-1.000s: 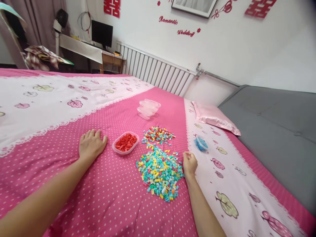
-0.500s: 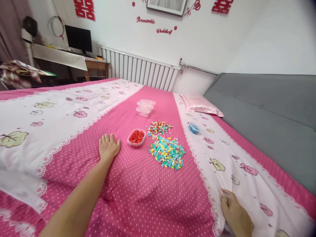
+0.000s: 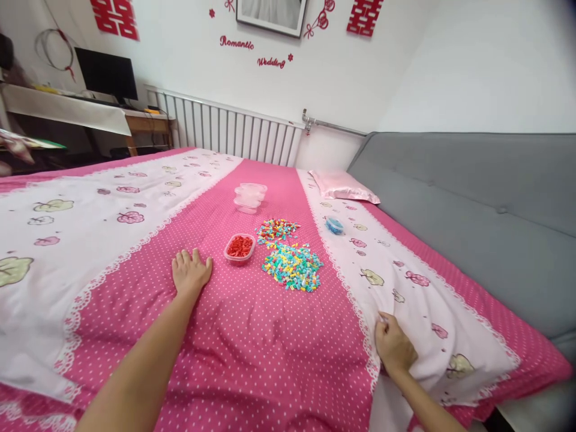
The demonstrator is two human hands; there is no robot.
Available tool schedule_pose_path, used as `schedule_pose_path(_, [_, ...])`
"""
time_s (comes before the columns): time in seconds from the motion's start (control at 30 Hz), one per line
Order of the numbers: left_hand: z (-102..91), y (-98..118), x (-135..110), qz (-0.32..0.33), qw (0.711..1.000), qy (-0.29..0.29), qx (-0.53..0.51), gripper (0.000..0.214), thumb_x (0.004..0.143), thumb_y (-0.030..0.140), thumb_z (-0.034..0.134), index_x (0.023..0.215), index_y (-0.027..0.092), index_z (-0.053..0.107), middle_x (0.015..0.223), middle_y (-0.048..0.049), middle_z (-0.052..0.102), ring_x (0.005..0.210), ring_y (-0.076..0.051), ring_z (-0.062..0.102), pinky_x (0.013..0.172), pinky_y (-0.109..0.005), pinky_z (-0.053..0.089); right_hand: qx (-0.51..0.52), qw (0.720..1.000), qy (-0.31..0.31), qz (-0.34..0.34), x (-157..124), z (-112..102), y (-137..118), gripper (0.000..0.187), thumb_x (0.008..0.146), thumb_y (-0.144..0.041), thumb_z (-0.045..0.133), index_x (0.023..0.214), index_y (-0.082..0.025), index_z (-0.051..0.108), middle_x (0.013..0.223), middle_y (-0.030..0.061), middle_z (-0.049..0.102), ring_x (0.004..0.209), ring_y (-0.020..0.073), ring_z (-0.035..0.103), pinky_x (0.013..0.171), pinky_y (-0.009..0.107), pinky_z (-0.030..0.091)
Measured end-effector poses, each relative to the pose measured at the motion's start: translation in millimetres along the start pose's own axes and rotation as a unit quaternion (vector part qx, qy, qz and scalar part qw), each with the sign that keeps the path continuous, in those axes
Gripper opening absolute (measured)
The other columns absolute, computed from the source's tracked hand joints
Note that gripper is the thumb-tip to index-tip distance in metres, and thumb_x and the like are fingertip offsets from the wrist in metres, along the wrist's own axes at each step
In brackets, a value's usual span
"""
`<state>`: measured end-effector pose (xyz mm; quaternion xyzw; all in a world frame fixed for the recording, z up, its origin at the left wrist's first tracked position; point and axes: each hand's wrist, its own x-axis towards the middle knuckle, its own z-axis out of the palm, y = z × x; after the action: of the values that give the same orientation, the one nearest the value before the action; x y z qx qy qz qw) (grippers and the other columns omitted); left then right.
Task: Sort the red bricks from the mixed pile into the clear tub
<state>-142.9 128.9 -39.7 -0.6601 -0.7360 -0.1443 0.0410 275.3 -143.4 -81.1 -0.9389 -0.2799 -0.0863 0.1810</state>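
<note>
My left hand [image 3: 191,273] lies flat and open on the pink dotted bedspread [image 3: 252,348], just left of a clear tub of red pieces [image 3: 240,248]. My right hand [image 3: 393,348] is closed into a fist, pressed on the white patterned strip of the bedspread near the bed's front right corner; whether it grips the cloth I cannot make out. A large pile of mixed coloured pieces [image 3: 292,267] lies right of the red tub, with a smaller pile [image 3: 277,229] behind it. A small tub of blue pieces [image 3: 334,225] sits on the white strip.
A stack of empty clear tubs [image 3: 250,197] stands farther back on the bed. A pink pillow [image 3: 342,186] lies by the grey sofa [image 3: 477,204] on the right. A white radiator [image 3: 229,129] lines the far wall; a desk with a monitor [image 3: 106,75] stands at back left.
The view has pulled back from the piles. My right hand left the edge of the big pile and came down to the near right of the bed. My left hand stays flat.
</note>
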Motion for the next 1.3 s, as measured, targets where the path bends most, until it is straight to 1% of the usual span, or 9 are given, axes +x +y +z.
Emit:
schedule_pose_path(0.37, [2.3, -2.0, 1.4, -0.003, 1.0, 0.007, -0.005, 0.071, 0.082, 0.05, 0.023, 0.135, 0.005, 0.034, 0.139, -0.0237, 0.031, 0.13, -0.034, 0.025, 0.104, -0.045, 0.018, -0.01, 1.0, 0.001, -0.023, 0.0, 5.4, 1.5, 0.04, 0.086, -0.033, 0.029, 0.115, -0.026, 0.055, 0.09, 0.0079, 0.068, 0.07, 0.0236, 0.061, 0.058, 0.032, 0.04])
schedule_pose_path(0.57, [4.2, -5.0, 0.9, -0.002, 1.0, 0.007, -0.017, 0.071, 0.082, 0.051, 0.024, 0.135, 0.005, 0.035, 0.14, -0.0237, 0.031, 0.13, -0.034, 0.025, 0.105, -0.045, 0.017, -0.046, 0.997, -0.043, -0.041, 1.1, 1.2, -0.6, 0.042, 0.088, -0.035, 0.024, 0.119, -0.025, 0.05, 0.093, 0.0094, 0.067, 0.074, 0.025, 0.063, 0.062, 0.034, 0.043])
schedule_pose_path(0.73, [7.7, -6.8, 1.6, -0.001, 1.0, 0.01, -0.024, 0.071, 0.082, 0.051, 0.024, 0.135, 0.005, 0.034, 0.14, -0.0239, 0.03, 0.131, -0.034, 0.024, 0.105, -0.044, 0.016, -0.079, 0.989, -0.089, -0.085, 6.8, 1.1, 0.4, 0.04, 0.088, -0.035, 0.021, 0.119, -0.024, 0.044, 0.096, 0.0104, 0.067, 0.079, 0.0265, 0.064, 0.065, 0.036, 0.042])
schedule_pose_path(0.83, [8.9, -7.0, 2.0, 0.0, 1.0, 0.01, -0.029, 0.071, 0.082, 0.051, 0.025, 0.135, 0.005, 0.034, 0.14, -0.0229, 0.031, 0.131, -0.034, 0.023, 0.105, -0.045, 0.015, -0.103, 0.978, -0.13, -0.128, 16.8, -1.7, 1.0, 0.037, 0.088, -0.032, 0.021, 0.116, -0.021, 0.043, 0.087, 0.0108, 0.067, 0.078, 0.0275, 0.063, 0.066, 0.037, 0.041])
schedule_pose_path(0.9, [8.8, -7.0, 1.9, 0.001, 0.999, 0.009, -0.034, 0.071, 0.082, 0.051, 0.026, 0.135, 0.005, 0.034, 0.14, -0.0228, 0.031, 0.131, -0.034, 0.023, 0.105, -0.045, 0.015, -0.115, 0.965, -0.164, -0.168, 29.3, -4.6, 1.1, 0.034, 0.087, -0.029, 0.023, 0.113, -0.019, 0.043, 0.084, 0.0105, 0.066, 0.078, 0.0262, 0.062, 0.066, 0.035, 0.039])
schedule_pose_path(1.0, [7.9, -7.5, 1.7, 0.003, 0.999, 0.01, -0.04, 0.071, 0.082, 0.05, 0.026, 0.135, 0.004, 0.034, 0.14, -0.024, 0.03, 0.131, -0.035, 0.023, 0.105, -0.046, 0.015, -0.117, 0.94, -0.231, -0.223, 55.3, -6.1, 0.6, 0.027, 0.083, -0.024, 0.031, 0.106, -0.017, 0.043, 0.087, 0.0093, 0.065, 0.077, 0.0221, 0.061, 0.065, 0.031, 0.037])
schedule_pose_path(1.1, [7.4, -8.7, 1.3, 0.01, 0.999, 0.009, -0.044, 0.071, 0.082, 0.05, 0.027, 0.134, 0.003, 0.035, 0.139, -0.0255, 0.03, 0.13, -0.036, 0.023, 0.105, -0.045, 0.015, -0.122, 0.911, -0.294, -0.261, 79.4, -0.9, -0.1, 0.022, 0.078, -0.024, 0.039, 0.098, -0.015, 0.044, 0.09, 0.0103, 0.063, 0.08, 0.0203, 0.059, 0.065, 0.028, 0.036])
schedule_pose_path(1.17, [7.2, -9.5, 0.5, 0.015, 0.999, 0.007, -0.045, 0.071, 0.082, 0.05, 0.028, 0.134, 0.003, 0.035, 0.139, -0.0257, 0.031, 0.13, -0.036, 0.023, 0.105, -0.045, 0.014, -0.127, 0.901, -0.309, -0.278, 89.1, 4.8, -0.4, 0.022, 0.077, -0.026, 0.04, 0.095, -0.013, 0.044, 0.093, 0.0128, 0.063, 0.083, 0.0215, 0.058, 0.066, 0.028, 0.036])
schedule_pose_path(1.3, [6.3, -10.4, -4.8, 0.027, 0.999, -0.001, -0.042, 0.07, 0.083, 0.05, 0.027, 0.135, 0.003, 0.034, 0.139, -0.0252, 0.03, 0.131, -0.036, 0.022, 0.105, -0.045, 0.014, -0.133, 0.897, -0.312, -0.283, 94.5, 13.3, -0.2, 0.026, 0.077, -0.028, 0.039, 0.095, -0.011, 0.044, 0.096, 0.0165, 0.062, 0.085, 0.0241, 0.059, 0.067, 0.03, 0.037])
